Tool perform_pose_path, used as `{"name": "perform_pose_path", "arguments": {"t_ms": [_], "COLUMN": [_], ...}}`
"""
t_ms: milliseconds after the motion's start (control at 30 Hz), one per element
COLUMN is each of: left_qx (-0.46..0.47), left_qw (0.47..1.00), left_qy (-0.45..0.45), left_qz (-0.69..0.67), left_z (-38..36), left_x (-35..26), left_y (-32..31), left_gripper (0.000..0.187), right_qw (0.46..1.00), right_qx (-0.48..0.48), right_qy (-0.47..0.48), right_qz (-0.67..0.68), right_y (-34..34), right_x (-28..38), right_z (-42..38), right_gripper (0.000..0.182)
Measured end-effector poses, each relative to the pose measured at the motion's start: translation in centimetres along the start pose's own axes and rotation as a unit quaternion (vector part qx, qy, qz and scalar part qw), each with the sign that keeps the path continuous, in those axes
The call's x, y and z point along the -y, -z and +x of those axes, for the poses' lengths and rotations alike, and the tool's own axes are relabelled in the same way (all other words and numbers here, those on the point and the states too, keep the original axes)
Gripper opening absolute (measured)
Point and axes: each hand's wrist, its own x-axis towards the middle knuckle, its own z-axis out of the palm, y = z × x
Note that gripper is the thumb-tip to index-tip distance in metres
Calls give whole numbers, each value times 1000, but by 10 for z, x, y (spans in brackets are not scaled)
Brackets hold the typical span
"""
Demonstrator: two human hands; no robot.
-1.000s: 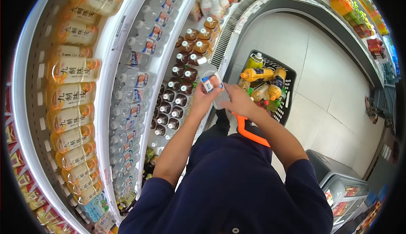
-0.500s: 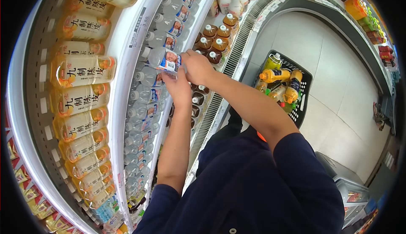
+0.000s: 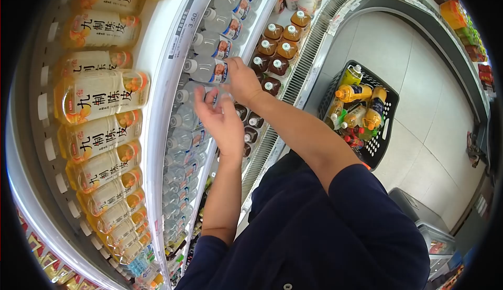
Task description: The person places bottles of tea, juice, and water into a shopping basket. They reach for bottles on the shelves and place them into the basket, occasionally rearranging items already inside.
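Note:
A clear plastic bottle [image 3: 205,69] with a white cap and a blue, white and orange label lies in line with the others on the middle shelf. My right hand [image 3: 245,84] is closed at its base end, fingers against the label edge; the fingertips are partly hidden. Just below the right hand in the view, my left hand [image 3: 222,122] is open, its fingers spread and slightly blurred, holding nothing. Behind those fingers stands another clear bottle [image 3: 184,96] of the same row, partly covered by the hand.
Yellowish drink bottles [image 3: 105,97] fill the shelf on the left, beyond a shelf edge with a price label [image 3: 183,28]. Brown-drink bottles [image 3: 277,64] stand lower, beside a slatted grille [image 3: 301,59]. On the floor at right sits a black basket [image 3: 389,127] holding several bottles.
My left hand has come off the clear bottle and drawn back, its fingers opening. My right hand stays at the bottle, which now sits more in line with its row. The view has shifted slightly.

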Motion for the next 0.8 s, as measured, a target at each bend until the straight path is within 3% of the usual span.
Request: {"name": "perform_pose_path", "arguments": {"t_ms": [200, 267, 300, 367, 500, 567, 800], "left_qx": [-14, 44, 43, 12, -18, -40, -7], "left_qw": [992, 967, 967, 929, 919, 861, 873], "left_qy": [-21, 28, 25, -100, -95, -182, -59], "left_qz": [122, 249, 250, 356, 383, 473, 483], "left_z": [41, 62, 69, 81, 93, 97, 99], "left_x": [-25, -18, -15, -9, 4, 8, -1], "left_y": [-2, 5, 5, 7, 9, 10, 9], "left_gripper": [70, 66, 66, 60, 54, 49, 44], "right_qw": [999, 998, 998, 998, 999, 999, 1000], "right_qx": [-34, -53, -53, -53, -33, -18, -8], "right_qy": [-4, 0, -5, -8, -32, -44, -19], "right_qz": [-13, -25, -24, -19, -24, -15, 12], "right_y": [-10, -10, -10, -10, -12, -12, -21], "right_x": [3, 6, 7, 10, 9, 12, -4], "right_z": [-1, -3, -4, -6, -6, -3, -6], "right_gripper": [70, 69, 67, 64, 56, 55, 53]}}
